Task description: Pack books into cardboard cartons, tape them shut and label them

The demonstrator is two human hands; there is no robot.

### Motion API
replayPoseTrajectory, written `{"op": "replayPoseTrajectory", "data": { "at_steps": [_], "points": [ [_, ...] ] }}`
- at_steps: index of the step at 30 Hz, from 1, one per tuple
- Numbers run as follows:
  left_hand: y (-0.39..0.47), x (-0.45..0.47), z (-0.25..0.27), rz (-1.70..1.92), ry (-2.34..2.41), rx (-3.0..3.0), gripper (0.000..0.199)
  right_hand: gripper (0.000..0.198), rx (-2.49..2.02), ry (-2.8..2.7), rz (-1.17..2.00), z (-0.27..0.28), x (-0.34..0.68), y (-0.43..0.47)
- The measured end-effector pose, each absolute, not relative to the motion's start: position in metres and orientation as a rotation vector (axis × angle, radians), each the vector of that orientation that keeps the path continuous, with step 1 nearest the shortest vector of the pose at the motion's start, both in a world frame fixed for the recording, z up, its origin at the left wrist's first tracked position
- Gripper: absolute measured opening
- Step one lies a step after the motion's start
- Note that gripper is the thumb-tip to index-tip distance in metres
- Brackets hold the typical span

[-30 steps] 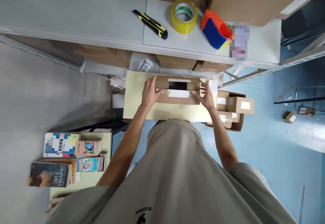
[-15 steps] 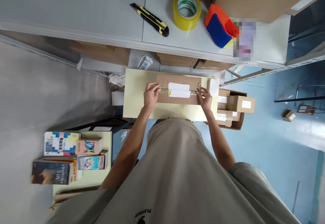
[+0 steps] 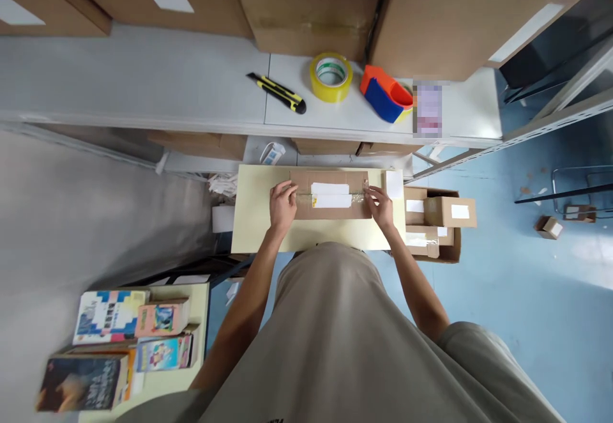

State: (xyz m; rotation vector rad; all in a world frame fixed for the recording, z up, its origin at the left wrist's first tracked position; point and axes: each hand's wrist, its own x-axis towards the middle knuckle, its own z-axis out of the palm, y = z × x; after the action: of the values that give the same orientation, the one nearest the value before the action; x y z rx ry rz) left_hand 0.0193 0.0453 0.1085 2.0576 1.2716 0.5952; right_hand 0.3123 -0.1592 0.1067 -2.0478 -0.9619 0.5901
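Note:
A flat brown cardboard box (image 3: 330, 214) lies on the pale yellow table (image 3: 253, 218) in front of me. White labels (image 3: 330, 189) and clear tape run along its middle seam. My left hand (image 3: 283, 207) grips the left end, fingers bent over the edge near the seam. At the opposite end, my right hand (image 3: 380, 208) pinches the edge by the tape with thumb and fingers. The undersides of both grips are hidden. Beside the right hand, a small stack of white paper (image 3: 394, 184) rests at the table's back right.
A grey shelf (image 3: 191, 84) behind the table bears a utility knife (image 3: 280, 94), a yellow tape roll (image 3: 331, 78), an orange-and-blue tape dispenser (image 3: 385, 96) and large cartons (image 3: 316, 20). An open carton of boxes (image 3: 450, 244) stands right; books (image 3: 112, 314) lie at lower left.
The view has tilted upward, so the shelf and table appear lower and more cartons show. Both hands stay at the ends of the cardboard box.

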Motion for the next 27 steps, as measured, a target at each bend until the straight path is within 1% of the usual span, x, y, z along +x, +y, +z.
{"op": "replayPoseTrajectory", "data": {
  "at_steps": [4, 7, 9, 11, 14, 17, 19, 22, 24, 27],
  "points": [
    [0.057, 0.064, 0.152, 0.771, 1.116, 2.124, 0.032, 0.051, -2.045, -1.178, 0.229, 0.17, 0.333, -0.125],
    [0.07, 0.112, 0.198, 0.9, 0.88, 2.152, 0.032, 0.057, -2.078, -1.297, -0.003, 0.216, 0.37, -0.072],
    [0.076, 0.142, 0.227, 0.95, 0.738, 2.163, 0.033, 0.062, -2.138, -1.391, -0.066, 0.233, 0.4, -0.03],
    [0.078, 0.168, 0.251, 0.98, 0.649, 2.168, 0.033, 0.063, -2.184, -1.454, -0.07, 0.238, 0.426, 0.012],
    [0.071, 0.191, 0.272, 1.011, 0.567, 2.153, 0.033, 0.056, -2.26, -1.42, -0.017, 0.235, 0.444, 0.058],
    [0.059, 0.191, 0.272, 0.995, 0.534, 2.127, 0.034, 0.044, -2.39, -1.337, 0.017, 0.232, 0.438, 0.069],
    [0.051, 0.178, 0.262, 0.972, 0.55, 2.091, 0.033, 0.042, -2.426, -1.29, 0.019, 0.231, 0.424, 0.056],
    [0.037, 0.148, 0.236, 0.916, 0.638, 1.978, 0.033, 0.052, -2.369, -1.283, 0.082, 0.227, 0.392, 0.011],
    [0.024, 0.124, 0.216, 0.867, 0.724, 1.857, 0.034, 0.063, -2.203, -1.251, 0.266, 0.222, 0.362, -0.027],
    [0.0, 0.093, 0.193, 0.823, 0.779, 1.66, 0.039, 0.07, -1.936, -1.118, 0.626, 0.215, 0.309, -0.078]
  ]
}}
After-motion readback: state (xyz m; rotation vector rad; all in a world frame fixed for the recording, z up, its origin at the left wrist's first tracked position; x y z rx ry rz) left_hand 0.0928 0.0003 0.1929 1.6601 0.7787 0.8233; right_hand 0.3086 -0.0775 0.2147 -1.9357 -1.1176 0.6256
